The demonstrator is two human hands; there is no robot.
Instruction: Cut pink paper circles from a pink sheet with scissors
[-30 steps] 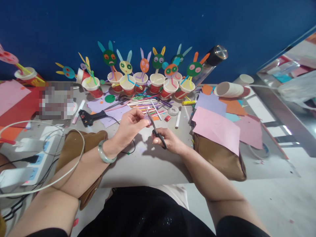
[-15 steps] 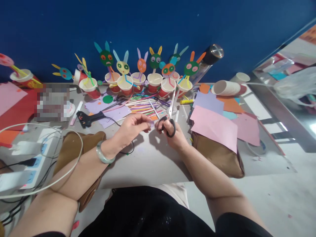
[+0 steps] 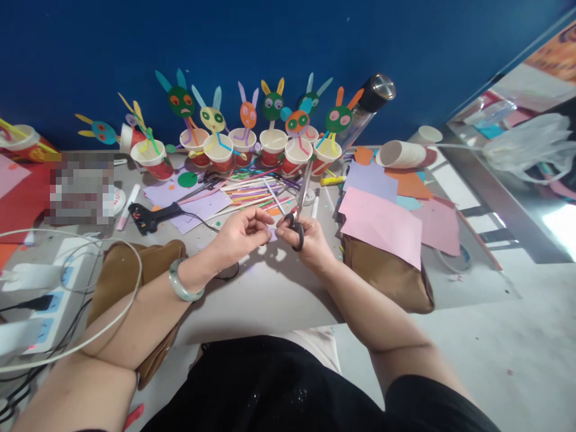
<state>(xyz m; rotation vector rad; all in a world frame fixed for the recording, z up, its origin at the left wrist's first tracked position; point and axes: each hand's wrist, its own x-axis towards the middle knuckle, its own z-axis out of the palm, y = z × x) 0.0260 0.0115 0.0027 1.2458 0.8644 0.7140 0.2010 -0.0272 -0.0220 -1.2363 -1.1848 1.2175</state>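
Note:
Between the fingertips of both hands is a small piece of purple paper [image 3: 272, 234], mostly hidden by the fingers. My left hand [image 3: 243, 237], with a pale green bangle [image 3: 182, 285] at the wrist, pinches it from the left. My right hand [image 3: 312, 243] is closed around the black handles of a pair of scissors [image 3: 304, 191], whose blades point up and away from me. The right thumb and finger also reach the paper's right side. Beyond the hands lies a heap of coloured sticks [image 3: 252, 192].
Red-and-white paper cups [image 3: 219, 155] holding paper animal figures line the blue wall. A black glue gun [image 3: 153, 217] rests at left, near a power strip [image 3: 63, 288]. Pink paper [image 3: 382, 225] covers a brown cushion [image 3: 387, 276] at right. A flask [image 3: 378, 93] stands behind.
My right hand has come closer to my left, its fingertips now at the purple paper. The scissors have turned with it. The whole scene has shifted slightly left in view.

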